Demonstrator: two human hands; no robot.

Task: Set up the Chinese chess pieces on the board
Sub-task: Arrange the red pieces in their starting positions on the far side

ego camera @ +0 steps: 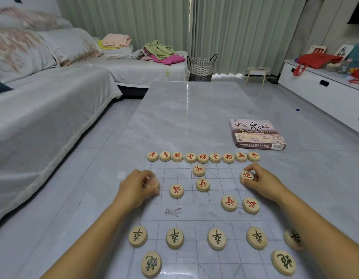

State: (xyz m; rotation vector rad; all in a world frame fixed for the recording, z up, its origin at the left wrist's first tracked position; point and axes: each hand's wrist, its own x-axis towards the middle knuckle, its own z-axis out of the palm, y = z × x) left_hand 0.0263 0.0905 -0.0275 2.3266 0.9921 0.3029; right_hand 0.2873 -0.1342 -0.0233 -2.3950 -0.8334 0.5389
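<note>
Fingers (255, 168) of the right hand (264, 185) pinch a red cannon piece (247, 175) by its rim, face up, over the right side of the board (194, 213), just nearer than the red back rank (202, 157). Whether the disc rests on the sheet or is lifted cannot be told. Left hand (137, 189): fingers (149, 178) curled at the board's left edge over a blurred pale shape; whether they grip a piece cannot be told. Red back rank: nine discs side by side along the far edge of the board. Five red soldiers (202, 184) lie scattered between that rank and the river band, two near the centre line, one to the left, two close together at the right. Five black soldiers (216, 238) stand evenly spaced in one row on the near half, the rightmost partly behind the right forearm. Two black cannons (151, 264) lie nearer still, one left, one right. The board is a clear printed sheet, flat on the grey tabletop (190, 109). A chess box (257, 133) lies on the tabletop beyond the board's far right corner, apart from the pieces. A sofa (43, 109) stands at the left, a woven basket (201, 67) past the tabletop's far end
</note>
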